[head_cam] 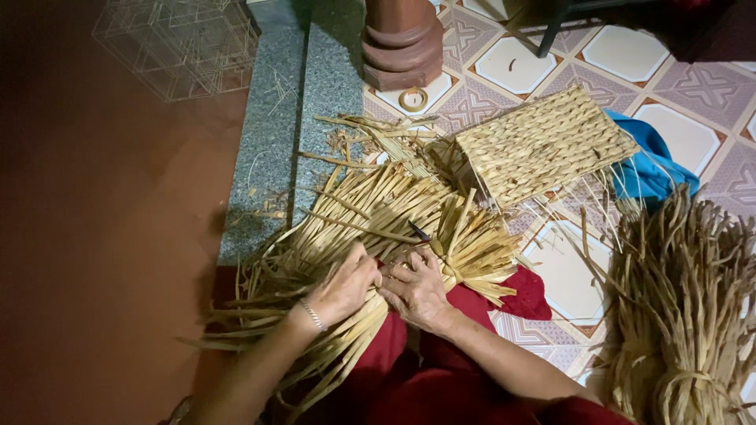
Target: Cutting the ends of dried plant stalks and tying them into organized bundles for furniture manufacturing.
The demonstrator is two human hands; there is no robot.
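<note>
A fan of flat dried straw strands lies across my lap, spreading up and to the left. My left hand, with a thin bracelet on the wrist, pinches strands near the middle of the fan. My right hand grips strands right beside it, the fingers of both hands touching. A small dark pointed tool sticks out of the straw just above my right hand. A woven straw panel with loose ends lies beyond the fan on the tiled floor.
A large tied bundle of dried straw stands at the right. Blue cloth lies behind the panel. A brown pillar base and a tape roll are at the top, a wire frame at top left, a grey stone step on the left.
</note>
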